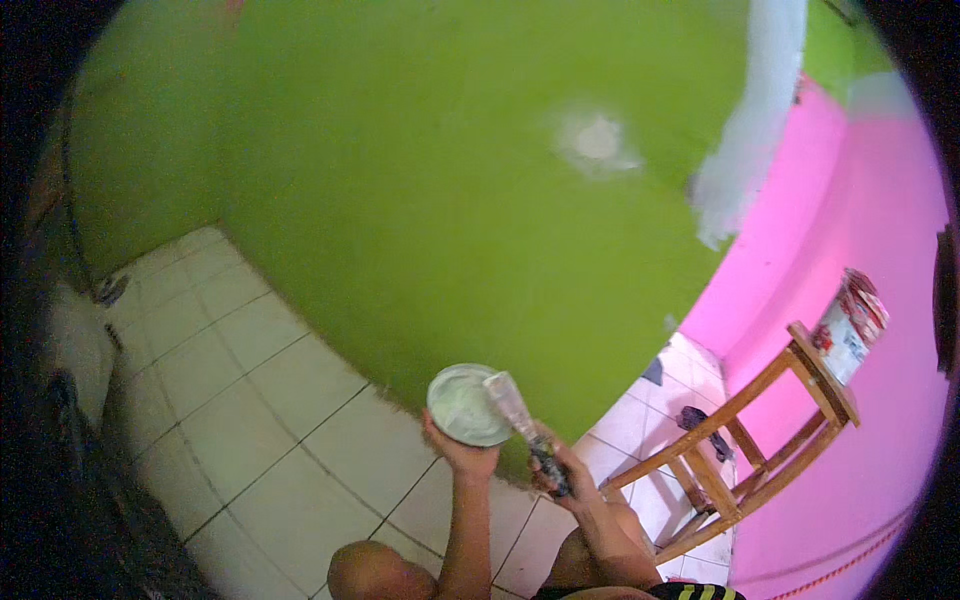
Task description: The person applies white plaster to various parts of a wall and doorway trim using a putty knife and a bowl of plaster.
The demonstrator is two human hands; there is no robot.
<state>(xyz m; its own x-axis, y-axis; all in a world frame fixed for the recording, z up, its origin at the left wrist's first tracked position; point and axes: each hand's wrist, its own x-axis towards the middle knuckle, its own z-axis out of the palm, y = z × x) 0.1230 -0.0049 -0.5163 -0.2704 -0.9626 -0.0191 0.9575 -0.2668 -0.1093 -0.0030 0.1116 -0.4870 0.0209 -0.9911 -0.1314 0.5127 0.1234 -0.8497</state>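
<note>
My left hand [468,457] grips a round white bowl [436,425] from below and at its near side. Pale, whitish-green paste or paint [462,403] lies in it. In my right hand [570,474] is a flat-ended tool [512,402] with a dark handle, its end smeared white. That end crosses the bowl's right rim; whether it is a putty knife or a brush I cannot tell. Beyond both hands rises a green wall [400,200] with a white patch [598,138] on it and a whitish smeared strip [745,150] along its right edge.
To the right, a wooden stool [745,490] stands by a pink wall [850,500], a red-and-white packet [850,325] on its top. A dark object [705,430] lies on the tiles behind its legs. White floor tiles [270,430] spread left, with dark shapes at the left rim.
</note>
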